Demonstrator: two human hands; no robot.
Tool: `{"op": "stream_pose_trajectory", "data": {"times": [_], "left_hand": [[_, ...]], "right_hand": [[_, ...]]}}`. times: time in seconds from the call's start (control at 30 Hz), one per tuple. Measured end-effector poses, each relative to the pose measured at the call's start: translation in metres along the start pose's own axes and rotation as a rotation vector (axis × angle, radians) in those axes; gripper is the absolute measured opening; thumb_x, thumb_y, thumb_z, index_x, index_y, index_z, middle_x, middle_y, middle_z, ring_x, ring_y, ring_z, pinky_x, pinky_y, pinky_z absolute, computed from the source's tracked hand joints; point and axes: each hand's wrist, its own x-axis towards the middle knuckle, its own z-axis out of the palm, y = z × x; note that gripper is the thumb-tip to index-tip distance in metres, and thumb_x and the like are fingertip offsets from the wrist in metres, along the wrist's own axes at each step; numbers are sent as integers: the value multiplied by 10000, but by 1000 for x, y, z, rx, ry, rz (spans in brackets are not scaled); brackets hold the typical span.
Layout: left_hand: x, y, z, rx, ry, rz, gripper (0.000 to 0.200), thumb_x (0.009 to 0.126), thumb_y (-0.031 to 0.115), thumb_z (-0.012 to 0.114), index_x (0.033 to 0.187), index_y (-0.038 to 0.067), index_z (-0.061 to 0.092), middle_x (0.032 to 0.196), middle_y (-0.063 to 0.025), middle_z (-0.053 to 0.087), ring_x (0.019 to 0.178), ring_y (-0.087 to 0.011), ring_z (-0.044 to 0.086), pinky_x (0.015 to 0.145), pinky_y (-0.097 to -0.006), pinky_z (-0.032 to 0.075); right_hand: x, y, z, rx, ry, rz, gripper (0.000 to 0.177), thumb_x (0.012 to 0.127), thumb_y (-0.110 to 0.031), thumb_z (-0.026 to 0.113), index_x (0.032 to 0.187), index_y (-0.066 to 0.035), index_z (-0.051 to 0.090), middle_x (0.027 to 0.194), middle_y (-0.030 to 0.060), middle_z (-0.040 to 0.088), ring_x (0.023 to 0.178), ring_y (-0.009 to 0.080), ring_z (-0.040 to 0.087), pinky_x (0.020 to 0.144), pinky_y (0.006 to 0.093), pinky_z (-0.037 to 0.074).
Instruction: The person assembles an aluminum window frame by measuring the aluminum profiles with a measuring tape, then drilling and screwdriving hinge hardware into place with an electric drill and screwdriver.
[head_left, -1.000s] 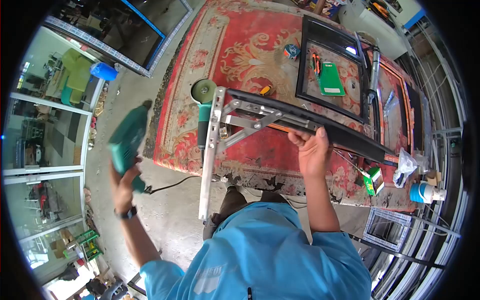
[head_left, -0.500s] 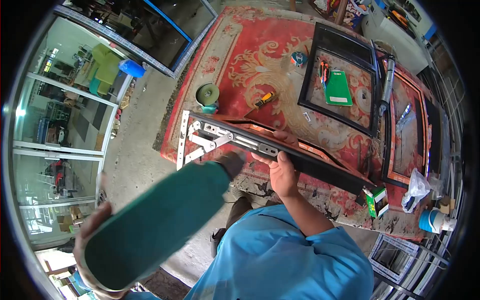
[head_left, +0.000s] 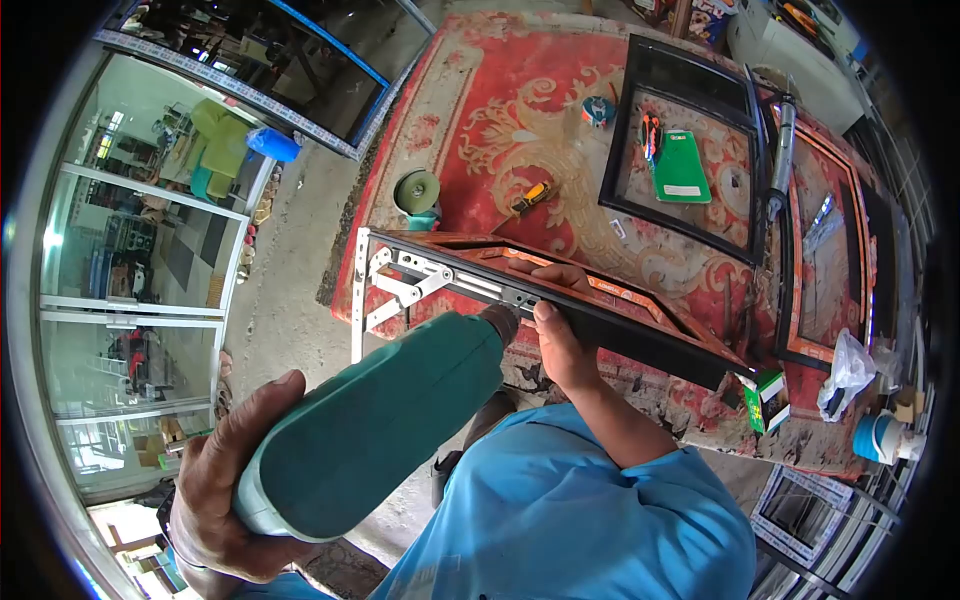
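Note:
A green power drill (head_left: 370, 420) is in my left hand (head_left: 225, 480), its fingers wrapped round the rear of the tool. The drill's dark chuck (head_left: 500, 322) meets the metal hinge arm (head_left: 430, 280) on the edge of a black frame (head_left: 630, 340). Closed on that frame, my right hand (head_left: 562, 340) has its thumb on the near edge beside the chuck and its fingers over the far side. The hinge arm's white linkage sticks out at the frame's left end. The drill's tip is hidden.
On the red carpeted table (head_left: 500, 130) lie a yellow screwdriver (head_left: 532, 198), a tape measure (head_left: 598, 111), a green notebook (head_left: 682, 168), another black frame (head_left: 612, 150) and a green grinder (head_left: 418, 195). A small green box (head_left: 766, 402) touches the held frame's right end. Glass doors (head_left: 140, 260) stand left.
The drill has moved right and up, bringing its chuck from below the frame to the hinge arm. My left hand has moved with it. My right hand still holds the frame.

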Motion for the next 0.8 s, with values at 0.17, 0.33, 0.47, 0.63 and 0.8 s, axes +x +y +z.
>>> {"op": "stream_pose_trajectory", "data": {"times": [0.17,0.33,0.47,0.63,0.8], "left_hand": [[6,-10,1,11,69,191,1017,627,195,919,1470,-74,419,1452,-324,480,1288,-394,570,1065,-453,479],[31,4,-19,44,-141,149,1084,615,260,960,1479,-75,398,1454,-332,467,1293,-408,562,1074,-472,467],[56,20,-36,98,-309,60,1172,602,448,946,1476,-67,357,1430,-374,456,1237,-466,586,1016,-514,501],[69,19,-43,232,-342,200,1123,629,512,911,1440,-57,383,1387,-373,500,1178,-429,632,943,-490,536],[78,26,-44,233,-397,261,1127,639,541,898,1432,-74,386,1365,-356,530,1121,-394,662,958,-450,519]], "right_hand": [[6,-3,-3,-27,-36,-31,313,967,-93,607,1233,-25,458,1361,204,556,1327,264,498,1148,434,368],[8,0,-5,-54,-90,-63,316,967,-84,602,1236,-37,443,1376,202,545,1330,261,495,1147,431,367],[4,-1,-2,-46,-81,-35,316,972,-89,597,1239,-43,433,1380,202,542,1338,261,483,1153,438,353],[8,1,-4,-35,-88,-41,309,983,-115,594,1230,-46,421,1378,203,543,1346,266,471,1165,452,327],[7,1,-3,-48,-85,-32,298,983,-125,588,1216,-45,421,1373,205,547,1339,271,475,1163,458,323]]}}
